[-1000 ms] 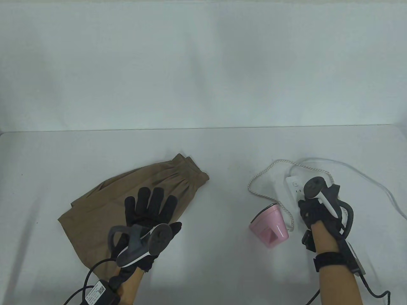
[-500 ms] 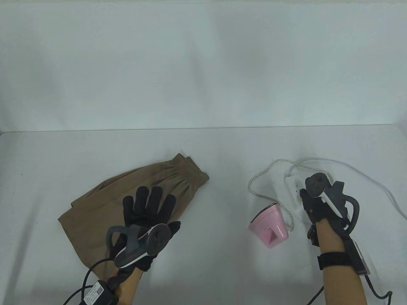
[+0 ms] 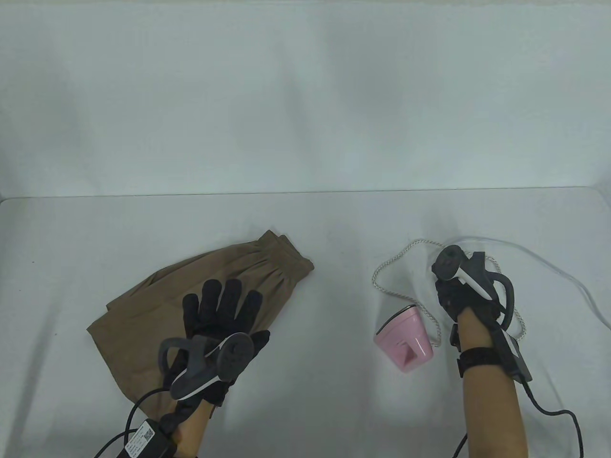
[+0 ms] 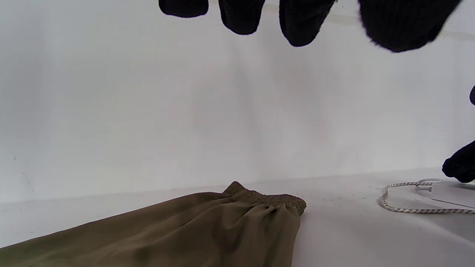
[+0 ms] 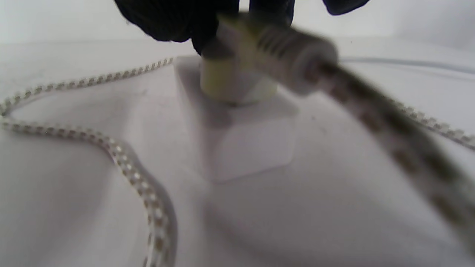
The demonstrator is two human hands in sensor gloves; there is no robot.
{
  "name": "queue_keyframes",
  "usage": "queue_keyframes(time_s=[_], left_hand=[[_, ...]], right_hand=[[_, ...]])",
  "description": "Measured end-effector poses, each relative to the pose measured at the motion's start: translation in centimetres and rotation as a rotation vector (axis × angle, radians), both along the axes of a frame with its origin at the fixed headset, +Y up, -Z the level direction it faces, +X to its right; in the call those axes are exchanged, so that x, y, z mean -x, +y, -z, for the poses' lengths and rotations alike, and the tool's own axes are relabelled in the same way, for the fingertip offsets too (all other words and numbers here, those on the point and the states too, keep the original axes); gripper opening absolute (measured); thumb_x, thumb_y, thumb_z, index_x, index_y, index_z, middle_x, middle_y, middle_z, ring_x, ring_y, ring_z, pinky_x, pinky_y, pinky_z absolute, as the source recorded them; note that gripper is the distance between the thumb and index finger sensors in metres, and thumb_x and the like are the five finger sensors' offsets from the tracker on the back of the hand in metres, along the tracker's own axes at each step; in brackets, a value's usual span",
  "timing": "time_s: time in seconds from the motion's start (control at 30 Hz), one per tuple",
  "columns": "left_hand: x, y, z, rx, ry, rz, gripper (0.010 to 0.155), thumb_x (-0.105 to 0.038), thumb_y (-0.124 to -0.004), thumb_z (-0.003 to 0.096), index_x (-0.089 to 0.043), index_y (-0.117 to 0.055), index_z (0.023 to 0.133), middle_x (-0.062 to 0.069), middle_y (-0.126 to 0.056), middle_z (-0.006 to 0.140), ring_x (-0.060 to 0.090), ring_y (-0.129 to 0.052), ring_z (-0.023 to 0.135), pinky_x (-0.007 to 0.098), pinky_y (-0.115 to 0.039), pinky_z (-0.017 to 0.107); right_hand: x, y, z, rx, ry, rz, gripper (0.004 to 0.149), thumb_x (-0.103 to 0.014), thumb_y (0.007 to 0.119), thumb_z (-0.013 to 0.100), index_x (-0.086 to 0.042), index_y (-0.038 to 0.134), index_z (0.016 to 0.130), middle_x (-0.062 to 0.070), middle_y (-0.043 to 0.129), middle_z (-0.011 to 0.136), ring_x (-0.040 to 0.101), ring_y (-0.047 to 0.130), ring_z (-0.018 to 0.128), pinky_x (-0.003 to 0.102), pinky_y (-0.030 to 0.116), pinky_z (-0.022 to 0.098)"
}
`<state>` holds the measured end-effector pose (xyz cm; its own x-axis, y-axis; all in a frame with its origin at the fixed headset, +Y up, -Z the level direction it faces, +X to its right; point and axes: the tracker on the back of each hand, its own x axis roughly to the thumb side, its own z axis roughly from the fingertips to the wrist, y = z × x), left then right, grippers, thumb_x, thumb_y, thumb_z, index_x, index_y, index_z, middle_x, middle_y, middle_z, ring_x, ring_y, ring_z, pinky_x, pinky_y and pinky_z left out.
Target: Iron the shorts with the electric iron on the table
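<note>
The brown shorts (image 3: 143,315) lie flat on the left of the table, waistband toward the middle; they also show in the left wrist view (image 4: 185,233). My left hand (image 3: 224,310) is held over them with its fingers (image 4: 304,22) spread and holds nothing. The pink iron (image 3: 405,341) stands on the table to the right. My right hand (image 3: 453,296) is beyond the iron, over the white power strip (image 5: 252,148), and its fingers grip the iron's white plug (image 5: 237,78), which sits on the strip. The right wrist view is blurred.
The iron's braided cord (image 3: 391,262) loops on the table between the iron and the strip, and shows in the right wrist view (image 5: 122,163). The strip's white cable (image 3: 549,262) runs off to the right edge. A white wall stands behind the table.
My right hand has moved away from me and slightly left, and now covers the power strip. My left hand has barely shifted. The iron and the shorts have not moved.
</note>
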<state>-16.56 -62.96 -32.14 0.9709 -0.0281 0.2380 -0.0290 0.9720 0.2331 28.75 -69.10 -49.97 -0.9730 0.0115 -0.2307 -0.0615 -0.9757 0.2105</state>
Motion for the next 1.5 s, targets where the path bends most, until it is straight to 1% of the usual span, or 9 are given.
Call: queue_keyframes(time_s=[0.17, 0.33, 0.5, 0.63, 0.73, 0.83, 0.9, 1.33, 1.5], left_hand=[[0.0, 0.0, 0.1, 0.005, 0.002, 0.001, 0.075, -0.064, -0.068, 0.0502, -0.036, -0.044, 0.115, 0.008, -0.033, 0.125, 0.048, -0.031, 0.112, 0.072, -0.028, 0.075], [-0.1, 0.0, 0.1, 0.003, 0.0, -0.003, 0.075, -0.064, -0.068, 0.0502, -0.036, -0.044, 0.115, 0.008, -0.033, 0.125, 0.048, -0.031, 0.112, 0.072, -0.028, 0.075], [-0.3, -0.2, 0.4, 0.017, -0.007, 0.003, 0.075, -0.064, -0.068, 0.0502, -0.036, -0.044, 0.115, 0.008, -0.032, 0.125, 0.048, -0.03, 0.112, 0.072, -0.027, 0.075], [-0.2, -0.1, 0.4, 0.017, -0.007, 0.001, 0.075, -0.064, -0.068, 0.0502, -0.036, -0.044, 0.115, 0.008, -0.032, 0.125, 0.048, -0.03, 0.112, 0.072, -0.027, 0.075], [-0.2, -0.1, 0.5, 0.021, -0.007, -0.005, 0.075, -0.064, -0.068, 0.0503, -0.036, -0.045, 0.115, 0.008, -0.033, 0.125, 0.048, -0.031, 0.112, 0.072, -0.028, 0.075], [-0.3, -0.2, 0.6, 0.027, -0.006, -0.001, 0.074, -0.064, -0.068, 0.0502, -0.036, -0.046, 0.115, 0.008, -0.033, 0.125, 0.048, -0.031, 0.112, 0.072, -0.027, 0.075], [-0.4, -0.3, 0.7, 0.03, -0.007, 0.007, 0.074, -0.064, -0.068, 0.0501, -0.036, -0.046, 0.115, 0.008, -0.033, 0.125, 0.048, -0.031, 0.112, 0.072, -0.028, 0.075], [-0.6, -0.5, 0.9, 0.036, -0.004, 0.018, 0.074, -0.064, -0.068, 0.0502, -0.035, -0.046, 0.115, 0.008, -0.032, 0.125, 0.048, -0.031, 0.112, 0.072, -0.028, 0.075], [-0.7, -0.4, 0.8, 0.033, -0.008, 0.023, 0.074, -0.064, -0.068, 0.0501, -0.036, -0.046, 0.115, 0.008, -0.032, 0.125, 0.048, -0.031, 0.112, 0.072, -0.028, 0.075]], right_hand=[[0.0, -0.5, 0.3, -0.036, -0.02, 0.015, 0.05, -0.041, 0.068, 0.054, -0.043, 0.06, 0.103, -0.016, 0.071, 0.109, 0.024, 0.059, 0.112, 0.061, 0.051, 0.077], [0.4, -0.3, 0.8, -0.007, 0.006, -0.037, 0.05, -0.042, 0.067, 0.054, -0.042, 0.059, 0.104, -0.014, 0.072, 0.107, 0.021, 0.063, 0.11, 0.061, 0.053, 0.077], [1.1, 0.0, 1.8, 0.008, 0.021, -0.083, 0.051, -0.043, 0.068, 0.054, -0.039, 0.061, 0.104, -0.01, 0.076, 0.101, 0.021, 0.073, 0.105, 0.062, 0.056, 0.075], [1.4, 0.3, 2.6, 0.027, 0.051, -0.096, 0.052, -0.043, 0.068, 0.054, -0.033, 0.062, 0.105, -0.006, 0.08, 0.096, 0.022, 0.074, 0.105, 0.063, 0.054, 0.076], [1.3, 0.5, 3.0, 0.053, 0.065, -0.1, 0.052, -0.043, 0.068, 0.054, -0.033, 0.063, 0.105, -0.006, 0.081, 0.095, 0.021, 0.073, 0.106, 0.064, 0.053, 0.076], [1.1, 0.4, 3.3, 0.046, 0.049, -0.063, 0.052, -0.043, 0.068, 0.054, -0.032, 0.063, 0.105, -0.005, 0.081, 0.092, 0.021, 0.074, 0.104, 0.065, 0.053, 0.076], [1.2, 0.4, 3.3, 0.048, 0.057, -0.075, 0.052, -0.043, 0.068, 0.054, -0.032, 0.063, 0.104, -0.005, 0.081, 0.091, 0.021, 0.075, 0.104, 0.065, 0.053, 0.076], [1.4, 0.4, 3.3, 0.066, 0.065, -0.077, 0.055, -0.044, 0.068, 0.054, -0.031, 0.06, 0.106, -0.003, 0.079, 0.091, 0.022, 0.074, 0.105, 0.064, 0.054, 0.075], [1.4, 0.3, 2.8, 0.13, 0.076, -0.072, 0.061, -0.049, 0.068, 0.053, -0.033, 0.051, 0.109, -0.003, 0.072, 0.1, 0.026, 0.067, 0.109, 0.064, 0.054, 0.075]])
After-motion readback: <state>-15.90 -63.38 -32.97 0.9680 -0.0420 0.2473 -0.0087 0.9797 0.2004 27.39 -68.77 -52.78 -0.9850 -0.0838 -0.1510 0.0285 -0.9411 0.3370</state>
